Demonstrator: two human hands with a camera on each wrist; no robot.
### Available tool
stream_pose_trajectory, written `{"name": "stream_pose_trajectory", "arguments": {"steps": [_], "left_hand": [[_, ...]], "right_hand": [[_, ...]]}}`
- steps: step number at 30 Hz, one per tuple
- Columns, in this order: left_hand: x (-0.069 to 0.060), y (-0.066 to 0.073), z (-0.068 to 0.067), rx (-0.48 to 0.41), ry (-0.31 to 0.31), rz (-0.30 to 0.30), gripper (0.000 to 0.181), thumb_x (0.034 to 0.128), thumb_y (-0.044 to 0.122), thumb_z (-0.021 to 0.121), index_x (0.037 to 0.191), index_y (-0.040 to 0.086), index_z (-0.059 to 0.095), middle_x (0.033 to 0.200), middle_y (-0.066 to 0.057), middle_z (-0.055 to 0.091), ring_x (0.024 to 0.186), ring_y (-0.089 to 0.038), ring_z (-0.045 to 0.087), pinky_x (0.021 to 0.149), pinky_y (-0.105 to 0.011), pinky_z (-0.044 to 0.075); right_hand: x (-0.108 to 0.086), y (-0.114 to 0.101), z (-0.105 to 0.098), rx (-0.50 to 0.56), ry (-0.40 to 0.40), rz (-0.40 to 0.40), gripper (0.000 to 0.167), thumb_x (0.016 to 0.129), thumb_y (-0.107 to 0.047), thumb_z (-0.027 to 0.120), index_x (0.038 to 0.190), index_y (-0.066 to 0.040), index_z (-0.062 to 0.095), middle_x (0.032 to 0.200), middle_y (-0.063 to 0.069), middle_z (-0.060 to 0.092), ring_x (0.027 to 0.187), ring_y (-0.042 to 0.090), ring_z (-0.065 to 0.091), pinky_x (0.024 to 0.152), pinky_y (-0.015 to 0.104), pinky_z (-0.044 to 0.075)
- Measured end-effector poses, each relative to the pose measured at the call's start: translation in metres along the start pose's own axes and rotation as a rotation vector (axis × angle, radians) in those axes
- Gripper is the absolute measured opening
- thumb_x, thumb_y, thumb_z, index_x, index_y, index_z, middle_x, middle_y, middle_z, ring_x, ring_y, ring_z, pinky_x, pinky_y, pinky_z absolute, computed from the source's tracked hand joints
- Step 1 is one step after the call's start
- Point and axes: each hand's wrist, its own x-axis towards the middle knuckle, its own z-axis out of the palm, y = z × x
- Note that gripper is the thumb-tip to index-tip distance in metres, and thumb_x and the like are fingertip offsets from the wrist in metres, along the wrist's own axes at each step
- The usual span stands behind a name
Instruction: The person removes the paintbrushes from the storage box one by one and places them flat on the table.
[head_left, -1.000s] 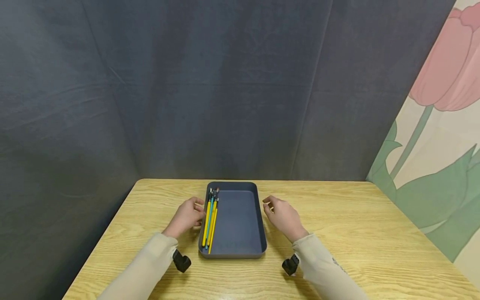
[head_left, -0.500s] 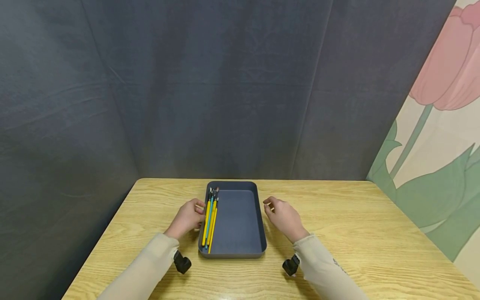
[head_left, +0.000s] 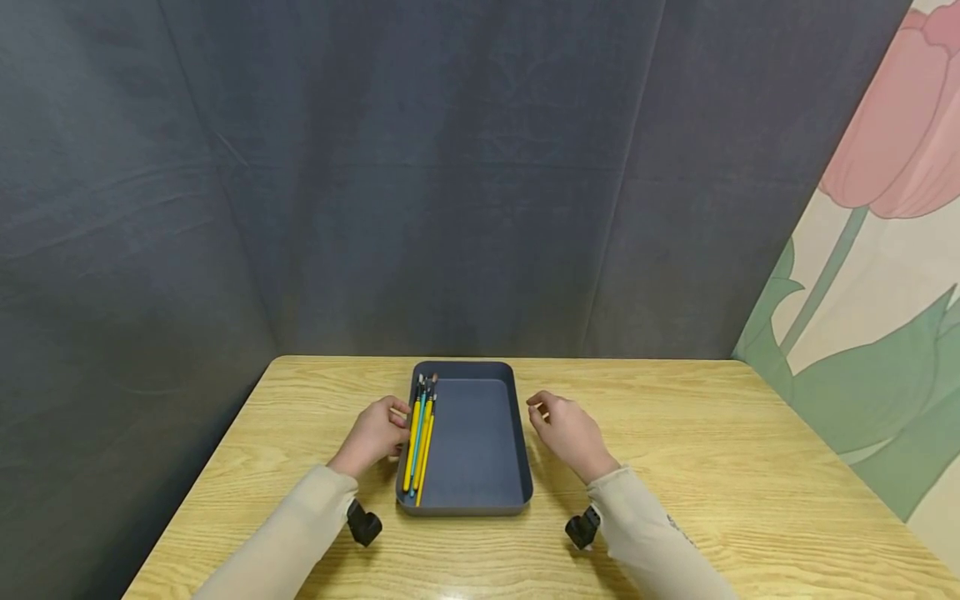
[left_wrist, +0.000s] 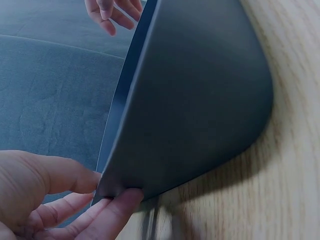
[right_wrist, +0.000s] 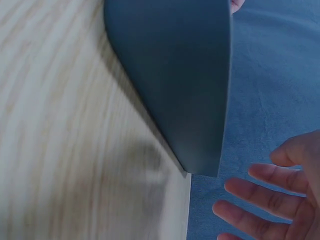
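Note:
A dark grey rectangular tray (head_left: 480, 450) lies on the wooden table, its long sides running away from me. Several thin paintbrushes (head_left: 422, 442), most yellow-handled and one turquoise, lie lengthwise along its left inner side, bristles at the far end. My left hand (head_left: 373, 435) is at the tray's left wall. In the left wrist view its fingertips (left_wrist: 129, 197) touch the outer wall, and the thumb comes up to the rim. My right hand (head_left: 568, 435) hovers beside the right wall with loosely bent fingers, holding nothing. The right wrist view shows its fingers (right_wrist: 255, 220) spread apart from the tray.
A light wooden table (head_left: 675, 467) lies under everything. Dark grey cloth (head_left: 450, 183) hangs behind its back edge and along the left. At the right, a wall painted with a pink tulip (head_left: 885, 125) borders the table. Black wrist cameras (head_left: 363, 523) stick out below both sleeves.

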Motion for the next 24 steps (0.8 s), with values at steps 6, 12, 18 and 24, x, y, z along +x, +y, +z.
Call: {"name": "stream_pose_trajectory", "arguments": {"steps": [6, 12, 18, 24], "left_hand": [[0.001, 0.0, 0.0, 0.005, 0.002, 0.0, 0.036, 0.0821, -0.006, 0.066, 0.117, -0.003, 0.056, 0.092, -0.015, 0.056, 0.068, -0.021, 0.059, 0.054, -0.03, 0.055], [0.001, 0.0, 0.0, 0.004, -0.002, -0.001, 0.036, 0.0815, -0.007, 0.065, 0.116, -0.003, 0.056, 0.091, -0.014, 0.056, 0.068, -0.021, 0.06, 0.055, -0.031, 0.056], [0.001, 0.001, 0.0, 0.003, -0.004, -0.008, 0.037, 0.0806, -0.008, 0.065, 0.116, -0.003, 0.055, 0.09, -0.013, 0.055, 0.067, -0.021, 0.059, 0.055, -0.032, 0.055], [0.0, 0.002, -0.001, 0.001, -0.005, -0.009, 0.037, 0.0803, -0.008, 0.066, 0.116, -0.003, 0.056, 0.089, -0.012, 0.054, 0.066, -0.02, 0.058, 0.056, -0.032, 0.055]], "right_hand": [[0.003, 0.0, -0.005, 0.011, 0.01, -0.01, 0.024, 0.095, -0.021, 0.054, 0.11, -0.011, 0.068, 0.098, 0.007, 0.072, 0.08, 0.018, 0.067, 0.059, 0.032, 0.051], [0.007, -0.005, -0.011, 0.021, 0.007, -0.025, 0.025, 0.095, -0.021, 0.053, 0.112, -0.01, 0.068, 0.099, 0.007, 0.072, 0.077, 0.017, 0.066, 0.059, 0.033, 0.051], [0.012, -0.013, -0.019, 0.075, -0.016, -0.018, 0.026, 0.097, -0.024, 0.051, 0.113, -0.013, 0.067, 0.101, 0.005, 0.071, 0.076, 0.016, 0.064, 0.06, 0.031, 0.05], [0.021, -0.028, -0.029, 0.18, -0.067, 0.003, 0.024, 0.097, -0.025, 0.052, 0.113, -0.016, 0.068, 0.101, 0.001, 0.069, 0.09, 0.019, 0.066, 0.069, 0.033, 0.052]]}}
